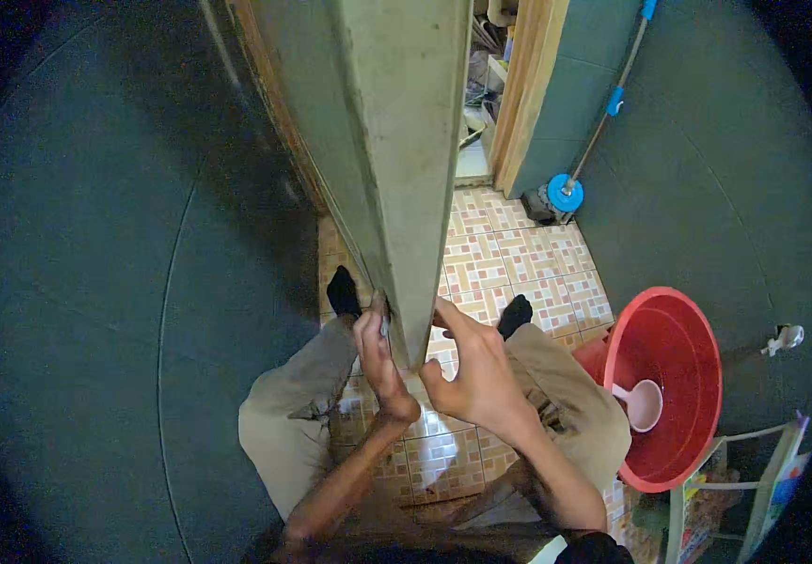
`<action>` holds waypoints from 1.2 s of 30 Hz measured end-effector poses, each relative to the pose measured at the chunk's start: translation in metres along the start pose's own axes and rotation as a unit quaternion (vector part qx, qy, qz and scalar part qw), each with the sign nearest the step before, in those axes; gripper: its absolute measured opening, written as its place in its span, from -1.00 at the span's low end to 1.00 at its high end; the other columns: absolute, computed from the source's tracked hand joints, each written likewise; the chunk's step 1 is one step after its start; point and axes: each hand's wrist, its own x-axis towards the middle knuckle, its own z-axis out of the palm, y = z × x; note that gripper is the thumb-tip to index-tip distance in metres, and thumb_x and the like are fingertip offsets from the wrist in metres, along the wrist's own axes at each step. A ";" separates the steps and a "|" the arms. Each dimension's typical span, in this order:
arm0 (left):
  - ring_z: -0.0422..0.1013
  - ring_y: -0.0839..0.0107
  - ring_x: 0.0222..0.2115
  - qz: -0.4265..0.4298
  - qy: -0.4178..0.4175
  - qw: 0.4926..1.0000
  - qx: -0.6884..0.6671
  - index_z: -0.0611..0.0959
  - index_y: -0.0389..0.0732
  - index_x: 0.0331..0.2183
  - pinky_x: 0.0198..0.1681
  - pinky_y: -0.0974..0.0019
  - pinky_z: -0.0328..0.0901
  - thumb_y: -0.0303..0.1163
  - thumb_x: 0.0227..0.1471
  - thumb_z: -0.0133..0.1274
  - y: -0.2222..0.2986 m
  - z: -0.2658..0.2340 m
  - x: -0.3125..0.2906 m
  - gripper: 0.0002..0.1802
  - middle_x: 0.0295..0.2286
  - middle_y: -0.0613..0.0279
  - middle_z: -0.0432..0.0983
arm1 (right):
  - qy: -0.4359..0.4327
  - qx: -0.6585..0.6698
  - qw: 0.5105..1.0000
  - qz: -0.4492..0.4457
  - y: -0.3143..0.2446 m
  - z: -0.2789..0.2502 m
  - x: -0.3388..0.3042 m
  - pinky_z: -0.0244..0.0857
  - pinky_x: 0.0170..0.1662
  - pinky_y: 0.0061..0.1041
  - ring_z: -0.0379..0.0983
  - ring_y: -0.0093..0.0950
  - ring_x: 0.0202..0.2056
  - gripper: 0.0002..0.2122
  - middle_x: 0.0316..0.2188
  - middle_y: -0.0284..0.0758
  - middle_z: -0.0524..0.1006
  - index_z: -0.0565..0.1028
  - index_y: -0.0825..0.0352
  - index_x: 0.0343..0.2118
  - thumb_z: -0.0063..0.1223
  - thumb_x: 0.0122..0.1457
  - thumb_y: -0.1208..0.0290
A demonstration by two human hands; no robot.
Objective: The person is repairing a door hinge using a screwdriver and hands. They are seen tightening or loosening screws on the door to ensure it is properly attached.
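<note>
A pale, grey-green door [409, 141] stands edge-on in front of me, between my bent legs. My left hand [382, 362] lies along the left face of its lower part, fingers stretched upward. A small greyish shape shows beside those fingers; I cannot make out what it is. On the other side, my right hand [472, 367] is at the door's right edge. Its index finger reaches to the door and the thumb is spread apart below, with nothing visible between them. The other right fingers are partly hidden. Whether it touches the door, I cannot tell.
To my right stands a red tub [714, 376] holding a pink dipper [646, 406]. Behind it are a wall tap [784, 338] and a rack [763, 489]. A mop [566, 193] leans in the far corner by a doorway. Patterned tiles [481, 244] cover the floor; dark walls flank me.
</note>
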 end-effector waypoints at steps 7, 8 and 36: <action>0.19 0.23 0.14 -0.207 0.049 0.953 -0.215 0.38 -0.38 0.09 0.21 0.23 0.04 -0.17 0.22 -0.35 -0.055 0.018 -0.017 -0.43 0.08 -0.05 0.29 | 0.012 -0.005 1.000 0.025 0.000 0.000 -0.002 0.35 0.05 -0.26 0.51 -0.01 -0.12 -0.41 -0.19 0.10 0.54 0.32 0.52 0.08 0.02 -0.15 0.58; 0.19 0.23 0.14 -0.205 0.049 0.953 -0.215 0.38 -0.38 0.09 0.21 0.23 0.04 -0.17 0.22 -0.35 -0.062 0.021 -0.018 -0.43 0.08 -0.05 0.29 | 0.012 -0.005 1.000 0.023 -0.002 -0.001 -0.001 0.35 0.05 -0.26 0.51 -0.01 -0.12 -0.41 -0.19 0.10 0.54 0.32 0.52 0.08 0.02 -0.15 0.58; 0.30 0.28 0.03 -0.282 0.093 0.871 -0.392 0.35 -0.31 0.13 0.12 0.19 0.19 -0.10 0.29 -0.35 -0.071 0.016 -0.025 -0.43 0.00 0.10 0.34 | -0.001 0.027 1.000 -0.010 0.000 0.008 -0.007 0.35 0.08 -0.18 0.44 0.08 -0.02 -0.37 0.00 0.21 0.43 0.24 0.55 0.17 -0.01 -0.06 0.55</action>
